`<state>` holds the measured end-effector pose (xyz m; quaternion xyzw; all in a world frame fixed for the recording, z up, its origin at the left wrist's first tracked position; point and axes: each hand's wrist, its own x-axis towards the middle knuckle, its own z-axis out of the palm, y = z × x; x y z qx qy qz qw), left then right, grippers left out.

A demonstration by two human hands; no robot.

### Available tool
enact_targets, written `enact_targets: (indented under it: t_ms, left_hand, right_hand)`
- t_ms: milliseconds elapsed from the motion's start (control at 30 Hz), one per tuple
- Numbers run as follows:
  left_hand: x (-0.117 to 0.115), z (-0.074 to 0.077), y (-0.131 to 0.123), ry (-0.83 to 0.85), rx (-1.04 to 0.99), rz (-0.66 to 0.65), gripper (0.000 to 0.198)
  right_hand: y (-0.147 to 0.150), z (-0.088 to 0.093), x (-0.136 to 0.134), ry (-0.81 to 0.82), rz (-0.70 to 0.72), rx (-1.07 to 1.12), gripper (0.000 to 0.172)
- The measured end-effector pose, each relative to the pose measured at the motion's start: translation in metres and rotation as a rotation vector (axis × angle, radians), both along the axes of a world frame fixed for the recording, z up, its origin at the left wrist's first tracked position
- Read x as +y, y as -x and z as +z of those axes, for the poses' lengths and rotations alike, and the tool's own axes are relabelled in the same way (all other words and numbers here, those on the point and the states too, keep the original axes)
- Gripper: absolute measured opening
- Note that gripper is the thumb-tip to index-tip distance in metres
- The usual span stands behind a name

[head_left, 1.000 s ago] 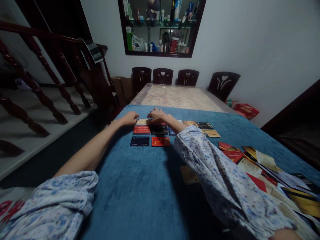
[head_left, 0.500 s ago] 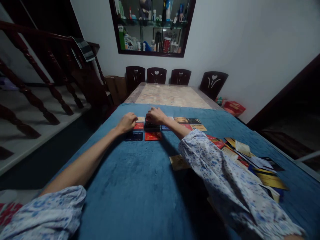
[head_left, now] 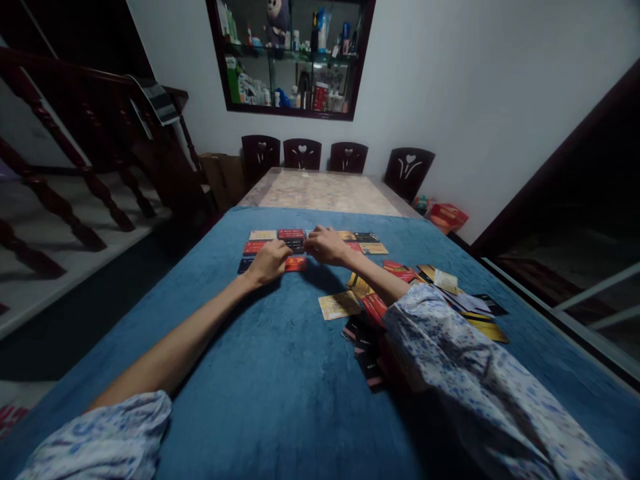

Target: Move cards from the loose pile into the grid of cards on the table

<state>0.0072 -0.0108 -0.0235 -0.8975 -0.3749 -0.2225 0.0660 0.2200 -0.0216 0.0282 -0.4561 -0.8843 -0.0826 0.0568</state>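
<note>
Flat cards lie in rows on the blue cloth. My left hand [head_left: 270, 261] is closed, fingers bunched at the edge of a black card [head_left: 295, 246]; it partly covers a red-orange card [head_left: 296, 265] and a dark blue card [head_left: 245, 266]. From the right, my right hand [head_left: 326, 245] meets the same row with its fingers curled down, close to my left fingertips; whatever is under them is hidden. Behind are a cream card [head_left: 263, 235] and a red card [head_left: 291, 233]. Right of my hand lie a black card [head_left: 367, 237] and an orange-yellow card [head_left: 375, 249].
A loose pile of cards [head_left: 470, 303] spreads over the right side, partly under my right sleeve. Nearer are a pale gold card [head_left: 340, 305] and several black cards [head_left: 369, 363]. Chairs [head_left: 302, 155] stand at the far end of the table [head_left: 320, 190].
My left hand has moved right, from the left edge of the rows to the black card. My right hand has shifted right along the row, uncovering the red and black cards. The view has turned slightly.
</note>
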Motion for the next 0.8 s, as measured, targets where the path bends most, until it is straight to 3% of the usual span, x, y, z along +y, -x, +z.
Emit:
enact_targets:
  t_ms: [300, 600, 800]
  left_hand:
    - [-0.045, -0.007, -0.038, 0.008, 0.030, -0.087, 0.026]
    - [-0.079, -0.013, -0.061, 0.031, 0.047, -0.181, 0.023]
    - [-0.094, -0.016, -0.068, 0.074, -0.048, -0.276, 0.021]
  right_hand:
    - [-0.041, -0.014, -0.040, -0.021, 0.000, 0.074, 0.025]
    - [-0.081, -0.044, -0.084, -0.014, -0.049, 0.132, 0.023]
    - [-0.102, -0.066, -0.106, -0.112, 0.019, 0.292, 0.023]
